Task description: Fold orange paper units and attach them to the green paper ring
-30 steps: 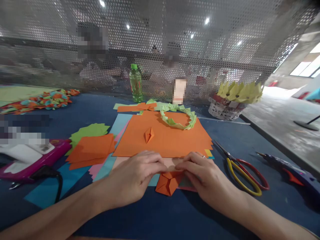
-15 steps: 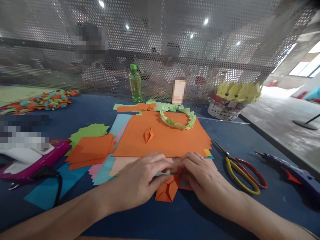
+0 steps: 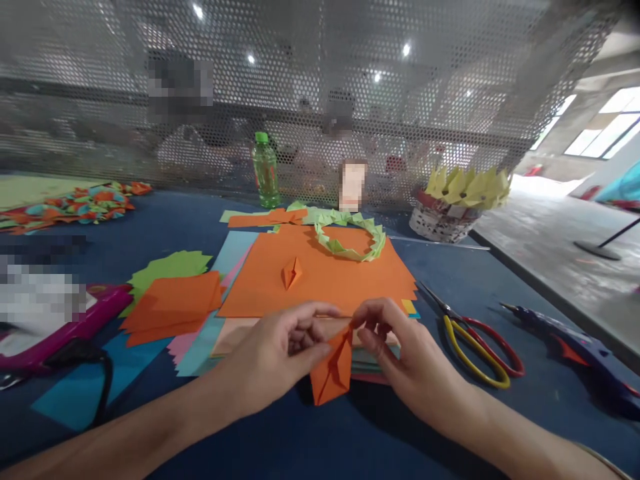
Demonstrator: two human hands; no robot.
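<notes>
Tilted up now, with its top drawn to a narrow point, the folded orange piece [image 3: 331, 377] stands between the two hands, where half a second ago it lay flatter under their fingers; both hands have arched up off the paper beneath.

At far left, a heap of small coloured folds [image 3: 95, 205] lies at the back of the worktop [image 3: 225, 440]. Nearer is a magenta device [image 3: 114, 303] with a black cord [image 3: 104, 380], the cord trailing over a blue sheet [image 3: 75, 395]. Small orange sheets [image 3: 173, 303] overlap green sheets [image 3: 173, 265] just beside it.

Towards the middle, the left hand [image 3: 285, 347] is half closed, fingers curled and thumb against the upper left edge of the folded orange piece, steadying it. Beyond are a green-capped bottle [image 3: 267, 175] and a stack of large orange sheets [image 3: 255, 287], bearing a small orange diamond [image 3: 292, 274] and a pale green ring [image 3: 376, 245] of folded paper. The folded orange piece is at the stack's near side, its lower end towards the wearer. The right hand [image 3: 395, 337] is nearly closed, thumb and forefinger pinching the top point.

Further right lie scissors [image 3: 448, 311] with yellow and red handles, a basket [image 3: 437, 224] topped with yellow points, and a dark blue tool [image 3: 560, 340] with a red trigger.
</notes>
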